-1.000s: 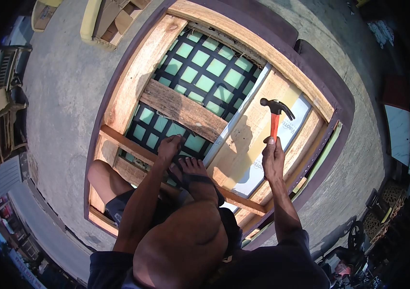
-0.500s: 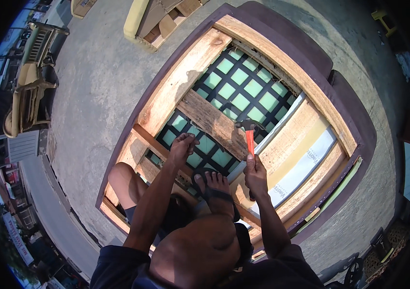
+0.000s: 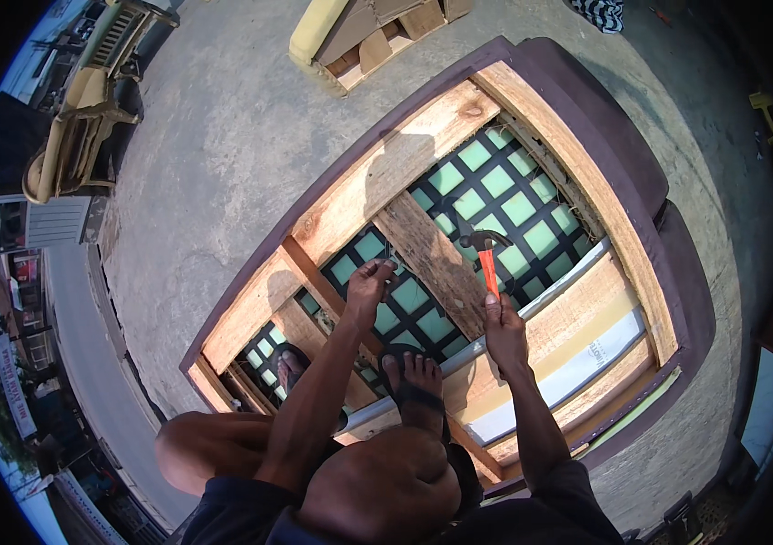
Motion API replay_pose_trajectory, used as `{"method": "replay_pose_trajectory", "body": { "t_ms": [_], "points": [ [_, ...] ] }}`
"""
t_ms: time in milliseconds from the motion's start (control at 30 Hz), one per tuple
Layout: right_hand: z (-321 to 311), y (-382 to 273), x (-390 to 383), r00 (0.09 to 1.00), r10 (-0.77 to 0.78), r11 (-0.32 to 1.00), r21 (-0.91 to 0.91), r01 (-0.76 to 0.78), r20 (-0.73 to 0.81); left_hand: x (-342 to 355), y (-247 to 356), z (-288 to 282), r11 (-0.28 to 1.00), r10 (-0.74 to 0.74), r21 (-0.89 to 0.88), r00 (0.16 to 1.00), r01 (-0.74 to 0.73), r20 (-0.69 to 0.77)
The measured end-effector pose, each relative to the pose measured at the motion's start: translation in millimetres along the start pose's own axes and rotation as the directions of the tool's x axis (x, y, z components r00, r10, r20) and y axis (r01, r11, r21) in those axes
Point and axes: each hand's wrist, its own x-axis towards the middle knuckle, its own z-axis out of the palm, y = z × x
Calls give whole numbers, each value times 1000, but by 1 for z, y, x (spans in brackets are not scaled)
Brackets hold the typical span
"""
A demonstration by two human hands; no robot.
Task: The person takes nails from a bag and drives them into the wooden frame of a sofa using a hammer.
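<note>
An upturned sofa with dark purple fabric (image 3: 577,109) lies below me, its wooden frame (image 3: 441,123) facing up. Black webbing straps (image 3: 518,238) criss-cross over pale green foam inside the frame. In my right hand (image 3: 505,336) is a claw hammer (image 3: 488,268) with an orange handle, its dark head raised above the webbing. My left hand (image 3: 370,289) is closed in a pinch over the straps, left of the bare middle slat (image 3: 432,259). What those fingertips hold, if anything, is too small to make out. Both my feet, in dark sandals, rest within the frame.
A cream-edged furniture piece with open compartments (image 3: 350,54) stands on the concrete floor (image 3: 205,118) beyond the sofa. Several wooden furniture frames (image 3: 82,136) are at the far left, near a road (image 3: 87,336). A yellow object (image 3: 766,116) lies at the far right.
My view has shifted, so the sofa sits lower and farther right. My left knee has moved outward and down, uncovering my left foot. The hammer remains in my right hand; the left is still pinched.
</note>
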Motion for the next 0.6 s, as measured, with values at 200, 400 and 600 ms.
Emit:
{"method": "replay_pose_trajectory", "body": {
  "t_ms": [200, 400, 600],
  "points": [
    [17, 11, 8, 999, 41, 994, -104, -41, -6, 11, 36, 0, 996, 82, -28, 997, -82, 11],
    [51, -11, 25, 977, 177, 984, -37, -173, 123, 55, 58, -30, 986, 162, 51, 987, -161, -11],
    [78, -36, 24, 979, 178, 984, -36, -175, 96, 104, 84, -30, 978, 202, 52, 979, -202, 16]
  ]
}}
